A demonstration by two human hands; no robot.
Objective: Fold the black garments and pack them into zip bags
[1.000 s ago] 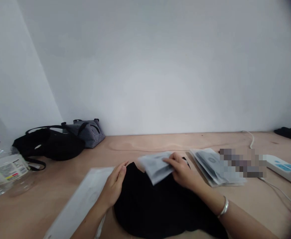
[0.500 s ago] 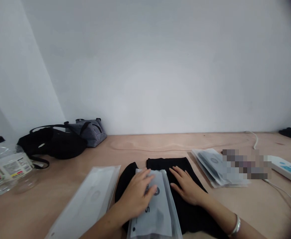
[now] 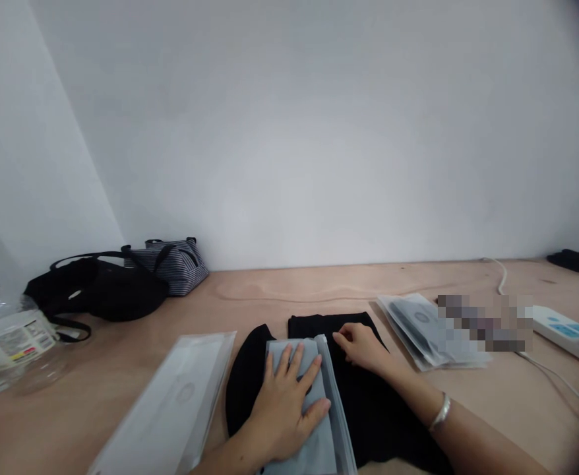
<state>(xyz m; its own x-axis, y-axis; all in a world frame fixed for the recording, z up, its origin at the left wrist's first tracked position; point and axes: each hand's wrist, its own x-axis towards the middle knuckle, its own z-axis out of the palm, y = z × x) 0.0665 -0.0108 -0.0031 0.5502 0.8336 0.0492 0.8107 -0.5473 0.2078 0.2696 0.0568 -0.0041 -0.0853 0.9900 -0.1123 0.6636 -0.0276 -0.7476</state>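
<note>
A frosted zip bag [image 3: 314, 452] with dark print lies on black folded cloth [image 3: 368, 409]. Flat on top of that bag, fingers spread, rests my left hand [image 3: 287, 399], covering most of the print. My right hand [image 3: 361, 346] is over the cloth, just right of the bag's upper corner. Its fingers are curled together; whatever they hold, if anything, is hidden. The bag's zip edge runs down its right side. Part of the black cloth also shows left of the bag as a rounded edge.
Another frosted bag [image 3: 171, 396] lies at left, and a stack of filled bags [image 3: 413, 323] at right. Beyond are a power strip [image 3: 566, 330], a white cable [image 3: 503, 277], a clear plastic bottle [image 3: 12, 336], a black cap-like item [image 3: 116, 290] and a striped bag [image 3: 183, 270].
My left hand has flattened and spread its fingers on the bag. My right hand has moved slightly up and left, and its fingers went from spread to curled. The view shifted slightly.
</note>
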